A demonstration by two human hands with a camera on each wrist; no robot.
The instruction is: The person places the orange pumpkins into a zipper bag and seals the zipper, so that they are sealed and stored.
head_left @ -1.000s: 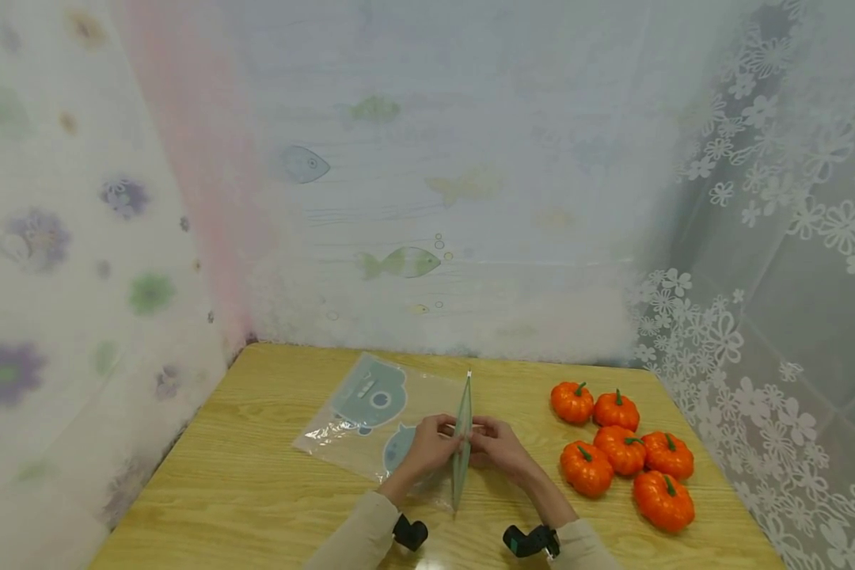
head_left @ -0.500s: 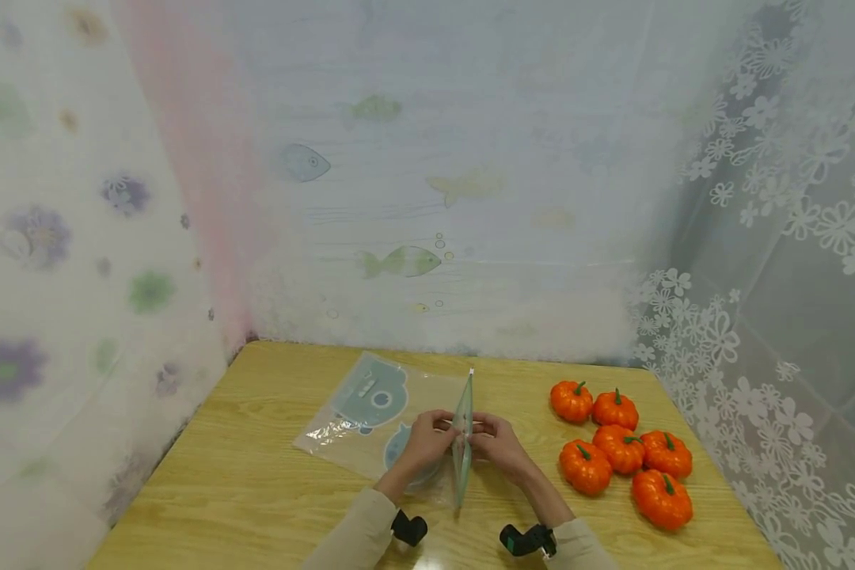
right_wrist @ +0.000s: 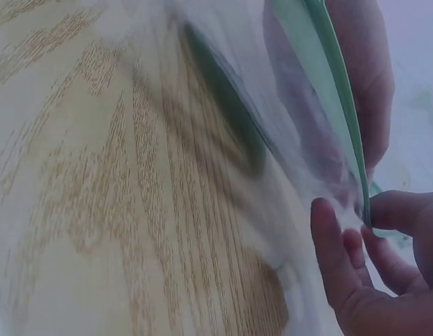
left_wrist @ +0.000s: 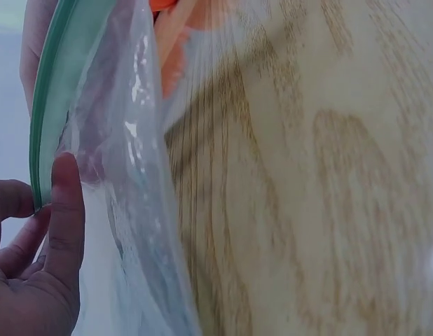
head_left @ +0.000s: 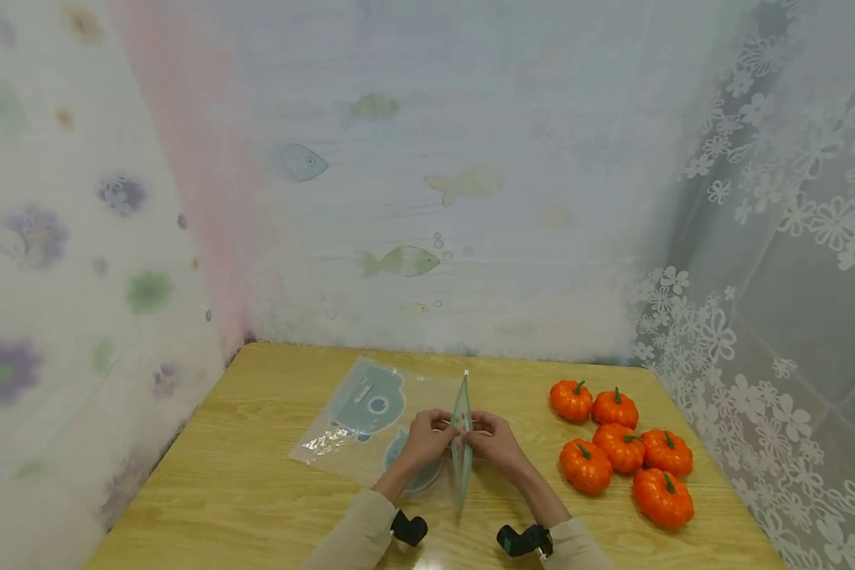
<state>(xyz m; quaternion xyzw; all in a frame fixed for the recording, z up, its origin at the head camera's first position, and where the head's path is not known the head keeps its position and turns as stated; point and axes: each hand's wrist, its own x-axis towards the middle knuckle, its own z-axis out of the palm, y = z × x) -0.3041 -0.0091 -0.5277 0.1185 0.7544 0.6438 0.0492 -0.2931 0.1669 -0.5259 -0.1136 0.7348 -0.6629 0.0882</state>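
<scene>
A clear zip bag (head_left: pixel 378 405) with blue-grey cartoon prints lies across the table, its green-edged mouth raised on the right. My left hand (head_left: pixel 425 445) pinches one lip of that mouth, and my right hand (head_left: pixel 500 445) pinches the other. Between them the lips part in a narrow gap. In the left wrist view, thumb and fingers of the left hand (left_wrist: pixel 45 259) hold the green edge (left_wrist: pixel 47 98). The right wrist view has the right hand (right_wrist: pixel 377 269) gripping the green strip (right_wrist: pixel 339 77) likewise. The bag's inside is mostly hidden from the head view.
Several small orange pumpkins (head_left: pixel 618 449) with green stems stand at the right of the wooden table (head_left: pixel 221 459). A curtain with fish prints (head_left: pixel 413 182) hangs behind the table's back edge. Flower-patterned sheets close in both sides.
The bag's mouth has spread from nearly closed to a narrow gap between the two hands. Both hands keep their pinch and have barely shifted. The pumpkins stay in place.
</scene>
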